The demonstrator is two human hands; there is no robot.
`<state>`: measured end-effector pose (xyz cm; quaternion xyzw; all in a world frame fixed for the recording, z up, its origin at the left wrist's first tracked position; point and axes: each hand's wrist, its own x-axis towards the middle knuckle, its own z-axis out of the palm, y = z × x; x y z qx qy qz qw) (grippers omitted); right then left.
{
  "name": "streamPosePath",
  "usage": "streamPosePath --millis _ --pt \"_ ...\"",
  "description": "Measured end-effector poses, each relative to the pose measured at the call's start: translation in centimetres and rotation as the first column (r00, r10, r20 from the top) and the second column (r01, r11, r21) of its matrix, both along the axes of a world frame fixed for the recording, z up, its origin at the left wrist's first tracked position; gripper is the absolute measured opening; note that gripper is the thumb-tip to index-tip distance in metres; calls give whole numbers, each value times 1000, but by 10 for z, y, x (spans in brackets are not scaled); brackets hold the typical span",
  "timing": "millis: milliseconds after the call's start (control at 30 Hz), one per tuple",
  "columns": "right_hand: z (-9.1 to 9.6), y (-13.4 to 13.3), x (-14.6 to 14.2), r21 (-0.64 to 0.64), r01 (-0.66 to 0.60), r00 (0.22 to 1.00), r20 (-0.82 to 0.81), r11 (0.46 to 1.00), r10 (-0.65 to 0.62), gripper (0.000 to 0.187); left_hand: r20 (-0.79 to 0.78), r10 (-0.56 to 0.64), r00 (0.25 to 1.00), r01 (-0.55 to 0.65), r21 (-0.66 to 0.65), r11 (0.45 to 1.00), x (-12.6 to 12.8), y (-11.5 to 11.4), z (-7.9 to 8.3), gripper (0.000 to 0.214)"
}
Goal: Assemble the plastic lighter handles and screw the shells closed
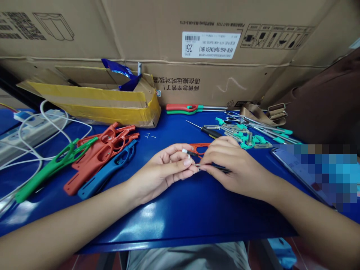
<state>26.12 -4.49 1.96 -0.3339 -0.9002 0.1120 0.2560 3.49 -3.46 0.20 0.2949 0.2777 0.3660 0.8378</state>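
Observation:
My left hand (173, 167) is closed in a pinch on a small black-and-white part (188, 152), whose white end points up to the left. Close beside it on the right, my right hand (230, 165) has its fingers closed round a slim dark tool (222, 168). The tool's exact kind is hidden by the fingers. A thin pale wire (198, 165) shows between the two hands at the fingertips. Behind them an orange lighter casing (200, 149) lies on the blue table, partly covered by my right hand.
Red casings (92, 161), a green casing (50, 172) and a blue casing (104, 172) lie left. White cables (42, 150) run beside them. At the back are a yellow-taped box (98, 103), lighters (194, 108), a screwdriver (209, 132) and teal parts (247, 137). A phone (300, 176) lies right.

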Motion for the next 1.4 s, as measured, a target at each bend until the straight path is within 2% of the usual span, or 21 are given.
streamPosePath --millis 133,300,533,733,1067,1167,1233,1333,1400 --pt "1 -1 1 39 -11 999 35 999 9 13 38 47 998 -48 4 999 1 1 0 32" --pt "1 -1 0 127 8 999 40 992 -13 16 29 19 999 -19 14 1000 0 0 1 33" --pt "-1 -2 -2 145 24 999 33 989 -29 13 -13 -56 998 57 113 992 1 -5 3 37" --pt "-1 -1 -1 111 40 999 6 993 -41 3 22 -33 999 30 138 990 2 -3 1 32" --pt "-2 -1 -2 139 55 998 -22 989 -53 15 27 -53 998 48 154 987 2 -3 1 30" --pt "-2 -2 -1 77 47 998 -35 996 -44 11 13 -53 999 50 181 982 1 -3 1 33" --pt "-2 -1 2 -3 43 999 -26 999 -43 1 -22 -48 999 51 201 978 1 -2 1 35" --pt "-1 3 10 -120 74 997 40 990 -69 25 -78 -14 997 33 250 968 -1 1 2 37" --pt "-1 7 17 -170 122 990 90 978 -107 25 -113 19 993 14 287 958 -3 4 1 40"
